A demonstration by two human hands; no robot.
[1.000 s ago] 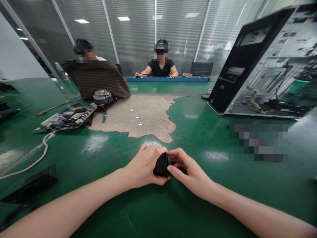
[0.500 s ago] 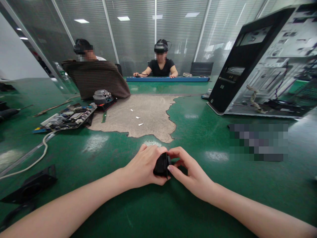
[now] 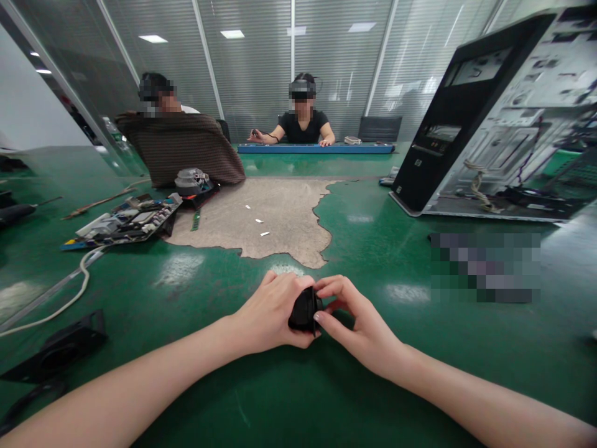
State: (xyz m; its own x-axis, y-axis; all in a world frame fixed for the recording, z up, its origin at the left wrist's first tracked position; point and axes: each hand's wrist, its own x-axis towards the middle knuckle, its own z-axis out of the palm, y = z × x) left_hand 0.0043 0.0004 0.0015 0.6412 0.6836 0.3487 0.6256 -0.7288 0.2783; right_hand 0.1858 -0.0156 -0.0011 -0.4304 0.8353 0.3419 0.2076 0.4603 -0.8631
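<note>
Just above the green tabletop, in front of me, I hold a small black part [image 3: 303, 311] with a flat flange and a rounded piece on its right side; its exact kind does not show. My left hand [image 3: 275, 311] is wrapped around its body from the left, thumb below and fingers over the top. From the right, the fingertips and thumb of my right hand [image 3: 352, 314] pinch the rounded piece at the flange. The fingers partly cover the part.
A circuit board [image 3: 128, 221] and a white cable [image 3: 84, 277] lie to the left, near a black bracket-like part [image 3: 60, 348]. An opened computer tower [image 3: 433, 149] stands at the right. Across the table, a person [image 3: 305, 124] sits behind a blue bar [image 3: 317, 149]; another sits at left.
My hands keep almost the same grip on the black part, with hardly any movement. Across the table, the seated person's hand at the left end of the blue bar has risen slightly.
</note>
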